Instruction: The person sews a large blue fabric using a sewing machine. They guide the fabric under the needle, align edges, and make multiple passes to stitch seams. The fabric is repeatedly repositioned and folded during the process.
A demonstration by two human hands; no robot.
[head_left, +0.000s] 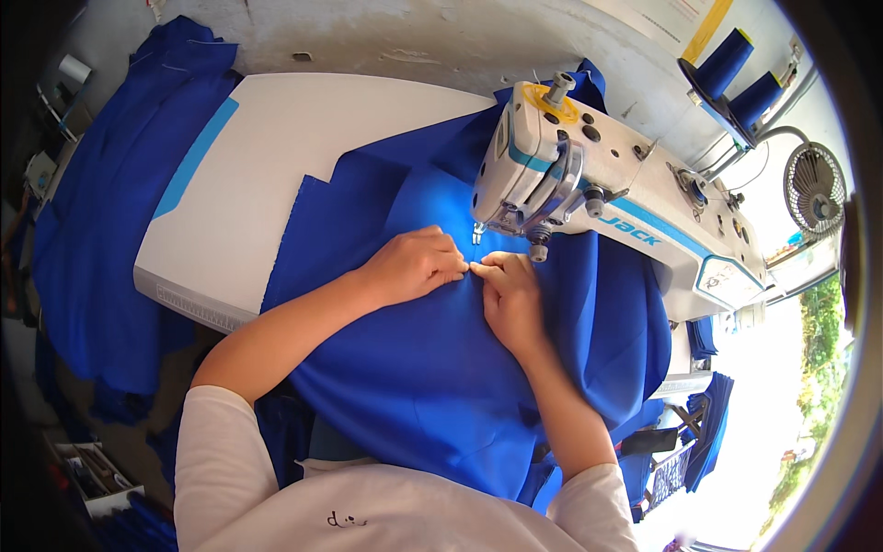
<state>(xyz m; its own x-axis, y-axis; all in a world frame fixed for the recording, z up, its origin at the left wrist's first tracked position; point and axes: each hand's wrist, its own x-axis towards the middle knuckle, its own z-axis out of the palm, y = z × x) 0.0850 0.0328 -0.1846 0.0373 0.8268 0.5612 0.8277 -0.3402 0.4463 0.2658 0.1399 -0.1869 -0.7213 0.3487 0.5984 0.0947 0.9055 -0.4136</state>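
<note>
Blue cloth (395,368) lies under the head of the sewing machine (621,166) and spreads over the white surface (225,207). Just in front of the machine, the left hand (416,265) and right hand (513,302) pinch the cloth, fingers nearly touching.

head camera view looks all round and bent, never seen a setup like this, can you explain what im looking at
There's no robot here, just a person's two bare hands. The picture comes from the left of two fisheye cameras worn on the head, looking down, so straight edges curve toward the rim.

The white machine is a sewing machine. Blue cloth is spread over the white table and passes under the machine's head. The left hand and right hand nearly meet on the cloth, just in front of the presser foot. Whether they pinch it or only press it, I can't tell.
</note>
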